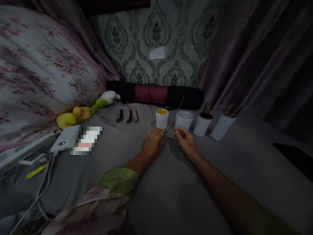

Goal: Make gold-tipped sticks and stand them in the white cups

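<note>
My left hand is closed low over the grey cloth, and a thin dark piece pokes out at its fingertips; its kind is too small to make out. To the right, my right hand pinches thumb and fingers together, with whatever lies between them hidden. Just beyond the hands stand a white pot with a yellow inside and a wider white tub. A thin stick rises behind the tub. Farther right are a white cylinder of brown sticks and a taller, tilted white cylinder with dark sticks.
Three dark bent pieces, one being this middle piece, lie left of the pots. Plush toys, a white device, a power strip and a yellow marker lie at left. A black-and-maroon roll lines the wall.
</note>
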{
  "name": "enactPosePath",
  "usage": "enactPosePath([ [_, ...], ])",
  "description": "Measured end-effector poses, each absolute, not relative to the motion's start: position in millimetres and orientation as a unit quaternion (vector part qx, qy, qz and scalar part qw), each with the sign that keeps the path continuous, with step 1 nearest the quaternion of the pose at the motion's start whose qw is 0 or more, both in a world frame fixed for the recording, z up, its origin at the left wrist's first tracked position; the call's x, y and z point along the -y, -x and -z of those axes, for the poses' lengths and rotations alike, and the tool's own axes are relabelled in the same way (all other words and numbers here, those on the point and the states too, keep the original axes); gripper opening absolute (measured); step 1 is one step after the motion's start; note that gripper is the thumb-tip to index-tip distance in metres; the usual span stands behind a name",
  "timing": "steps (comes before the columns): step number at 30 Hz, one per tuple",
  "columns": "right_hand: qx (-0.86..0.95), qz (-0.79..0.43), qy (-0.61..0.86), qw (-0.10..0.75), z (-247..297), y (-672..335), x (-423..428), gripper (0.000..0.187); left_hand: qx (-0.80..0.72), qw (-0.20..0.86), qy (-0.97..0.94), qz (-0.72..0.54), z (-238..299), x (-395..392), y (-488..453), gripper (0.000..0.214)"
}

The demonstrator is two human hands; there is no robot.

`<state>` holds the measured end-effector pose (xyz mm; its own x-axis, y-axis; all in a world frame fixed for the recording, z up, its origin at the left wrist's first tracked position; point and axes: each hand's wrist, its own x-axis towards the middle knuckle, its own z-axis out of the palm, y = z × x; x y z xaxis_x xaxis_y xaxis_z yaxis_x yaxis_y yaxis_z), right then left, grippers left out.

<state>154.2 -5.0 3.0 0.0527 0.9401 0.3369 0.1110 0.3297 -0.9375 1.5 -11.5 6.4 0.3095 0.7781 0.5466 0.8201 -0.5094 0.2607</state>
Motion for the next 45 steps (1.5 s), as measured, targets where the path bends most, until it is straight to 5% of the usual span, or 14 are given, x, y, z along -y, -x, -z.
enactPosePath([
  [25,0.590,-0.374,0.439,0.566,-2,-154,5,0.037,0.470,0.065,0.842,0.257,-4,11,-4,0.026],
  [34,0.583,-0.370,0.436,0.577,6,-156,-1,0.035,0.435,-0.073,0.798,0.410,16,-3,-1,0.026],
  [45,0.575,-0.335,0.463,0.586,11,-161,-5,0.032,0.484,-0.366,0.626,0.490,10,-6,-12,0.022],
])
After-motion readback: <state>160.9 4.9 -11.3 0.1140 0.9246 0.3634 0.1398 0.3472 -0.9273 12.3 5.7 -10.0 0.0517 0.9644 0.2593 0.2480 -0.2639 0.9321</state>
